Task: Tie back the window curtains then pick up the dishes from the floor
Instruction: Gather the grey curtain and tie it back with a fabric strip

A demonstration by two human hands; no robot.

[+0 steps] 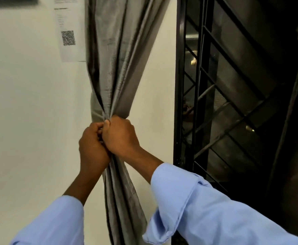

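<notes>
A grey curtain (116, 55) hangs against the white wall, left of the window, gathered into a tight bunch at mid-height. My left hand (91, 147) and my right hand (121, 135) are clenched side by side around that bunch, knuckles touching. Below my hands the cloth (120, 200) falls in loose folds. Whether a tie-back band is under my fingers is hidden. No dishes or floor are in view.
A black-framed window (180, 85) with diagonal metal bars (233, 110) fills the right side, dark outside. A paper sheet with a QR code (68, 38) is stuck to the wall (20, 103) left of the curtain. Both blue sleeves reach in from below.
</notes>
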